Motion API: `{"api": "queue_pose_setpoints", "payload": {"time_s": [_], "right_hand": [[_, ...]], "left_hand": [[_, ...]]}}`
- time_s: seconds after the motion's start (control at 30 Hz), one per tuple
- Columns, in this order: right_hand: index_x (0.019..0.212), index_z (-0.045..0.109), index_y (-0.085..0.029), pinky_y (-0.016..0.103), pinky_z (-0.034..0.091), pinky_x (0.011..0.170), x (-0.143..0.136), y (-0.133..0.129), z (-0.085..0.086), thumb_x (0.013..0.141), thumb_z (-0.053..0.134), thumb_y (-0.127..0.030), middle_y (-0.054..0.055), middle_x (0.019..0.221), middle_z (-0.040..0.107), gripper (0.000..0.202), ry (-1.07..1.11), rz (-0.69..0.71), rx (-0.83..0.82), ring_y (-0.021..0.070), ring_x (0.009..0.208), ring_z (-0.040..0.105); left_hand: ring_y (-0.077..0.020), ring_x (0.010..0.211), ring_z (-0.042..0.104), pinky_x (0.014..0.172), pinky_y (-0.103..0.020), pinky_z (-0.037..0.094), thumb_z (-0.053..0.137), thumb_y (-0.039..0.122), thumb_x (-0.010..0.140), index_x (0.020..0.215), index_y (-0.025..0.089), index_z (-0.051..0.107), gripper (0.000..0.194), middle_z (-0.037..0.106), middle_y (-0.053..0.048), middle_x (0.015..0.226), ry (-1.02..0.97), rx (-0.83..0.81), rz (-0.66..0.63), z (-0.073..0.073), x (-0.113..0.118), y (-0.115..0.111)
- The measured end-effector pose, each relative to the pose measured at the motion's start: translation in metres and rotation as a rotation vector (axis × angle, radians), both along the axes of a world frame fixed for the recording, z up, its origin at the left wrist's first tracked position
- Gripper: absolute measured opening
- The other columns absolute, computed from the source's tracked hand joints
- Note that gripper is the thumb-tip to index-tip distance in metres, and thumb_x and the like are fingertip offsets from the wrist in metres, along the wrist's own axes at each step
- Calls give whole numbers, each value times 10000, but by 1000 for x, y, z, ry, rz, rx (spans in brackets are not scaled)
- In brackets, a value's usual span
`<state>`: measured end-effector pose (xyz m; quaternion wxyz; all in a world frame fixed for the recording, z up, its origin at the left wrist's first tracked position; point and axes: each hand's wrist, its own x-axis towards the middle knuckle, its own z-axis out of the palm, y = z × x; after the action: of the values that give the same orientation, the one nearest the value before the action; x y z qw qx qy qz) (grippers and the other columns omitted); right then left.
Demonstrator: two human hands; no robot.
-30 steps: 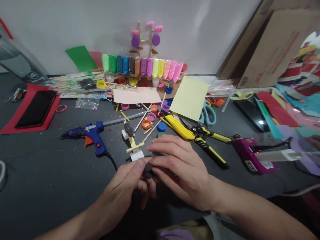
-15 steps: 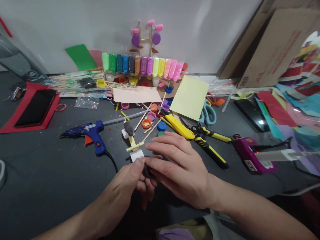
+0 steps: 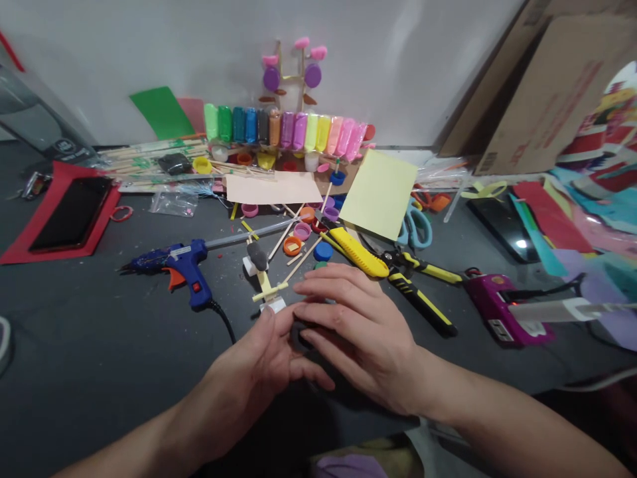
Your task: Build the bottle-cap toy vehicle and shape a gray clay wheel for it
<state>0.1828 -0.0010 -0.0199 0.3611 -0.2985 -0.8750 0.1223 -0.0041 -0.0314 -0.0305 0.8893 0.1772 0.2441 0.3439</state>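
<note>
My left hand [image 3: 263, 362] is palm-up at the front of the desk, its thumb raised and its fingers bent, one of them extended to the right. Over its fingertips curves my right hand [image 3: 365, 335], fingers close together and touching the left. Something dark shows in the gap between them, too hidden to name. Just beyond my left thumb stands a small craft model with a pale yellow stick crosspiece [image 3: 270, 292], a dark grey clay lump [image 3: 257, 255] and white blocks [image 3: 273, 305]. A blue hot glue gun [image 3: 184, 265] lies to the left of it.
A yellow utility knife [image 3: 355, 251] and black-yellow pliers [image 3: 421, 299] lie beyond my right hand. Coloured bottle caps [image 3: 292, 245], clay packs [image 3: 286, 128] and a yellow paper pad [image 3: 381, 192] fill the back. A phone [image 3: 72, 214] lies left, a purple device [image 3: 497, 309] right.
My left hand has shifted slightly down and left, and one lower finger has stretched out to the right. The right hand stays nearly in place.
</note>
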Motion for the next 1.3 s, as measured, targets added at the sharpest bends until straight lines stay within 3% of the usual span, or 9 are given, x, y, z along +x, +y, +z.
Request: {"api": "queue_pose_setpoints", "payload": {"time_s": [0.17, 0.3, 0.53, 0.77, 0.87, 1.0, 1.13, 1.3], "right_hand": [[1058, 685, -135, 455, 547, 1054, 1, 1, -2, 939, 637, -124, 124, 1147, 746, 129, -10, 20, 30, 242, 1173, 646], [1041, 689, -152, 468, 551, 1057, 1, 0, -3, 947, 634, -129, 114, 1147, 751, 111, -7, 9, 40, 246, 1186, 644], [1175, 679, -98, 424, 503, 1113, 3, 0, -1, 964, 625, -135, 144, 1214, 725, 221, 33, 4, -24, 225, 1193, 636], [1185, 686, -126, 424, 491, 1114, 4, 0, -3, 964, 602, -104, 128, 1234, 710, 238, 84, -24, -98, 208, 1203, 635], [1232, 677, -149, 425, 505, 1090, 1, -2, -4, 984, 558, -111, 129, 1259, 705, 277, 105, -23, -139, 213, 1222, 629], [1283, 654, -169, 428, 515, 1076, -1, -4, -5, 998, 539, -127, 134, 1299, 691, 310, 94, -8, -186, 213, 1250, 617], [1327, 619, -161, 423, 531, 1067, -2, -5, -5, 1005, 540, -138, 147, 1328, 673, 333, 70, 24, -209, 212, 1263, 611], [1210, 673, -84, 427, 472, 1144, -2, -5, -5, 970, 584, -139, 196, 1347, 660, 262, 15, -23, -37, 243, 1329, 562]], "left_hand": [[-249, 1180, 670, 1090, -378, 429, 447, 656, 991, 1323, 201, 669, 606, 753, -79, 1182, -172, -16, -18, 3, 0, 1], [-271, 1338, 597, 1165, -417, 370, 468, 610, 1000, 1329, 212, 667, 553, 763, -70, 1201, -225, 10, -26, 5, 0, 1], [-265, 1371, 583, 1199, -391, 352, 485, 526, 1011, 1310, 185, 689, 497, 753, -83, 1276, -207, -61, 30, 11, -1, 4], [-279, 1367, 585, 1210, -399, 363, 525, 484, 999, 1305, 144, 700, 490, 702, -108, 1381, -158, -120, 85, 13, -2, 7], [-252, 1301, 640, 1149, -355, 445, 612, 370, 980, 1276, 166, 726, 378, 725, -96, 1348, -84, -100, 125, 10, -3, 5], [-167, 1025, 763, 978, -256, 559, 694, 166, 919, 1165, 234, 784, 270, 796, -41, 1192, 114, -66, 185, 6, -3, 3], [-142, 879, 767, 844, -226, 599, 679, 147, 918, 1077, 214, 809, 216, 816, -50, 1019, 205, -30, 214, 5, -1, 5], [-160, 836, 783, 835, -263, 624, 695, 169, 913, 1048, 206, 810, 181, 812, -48, 918, 179, -55, 257, 6, 0, 7]]}}
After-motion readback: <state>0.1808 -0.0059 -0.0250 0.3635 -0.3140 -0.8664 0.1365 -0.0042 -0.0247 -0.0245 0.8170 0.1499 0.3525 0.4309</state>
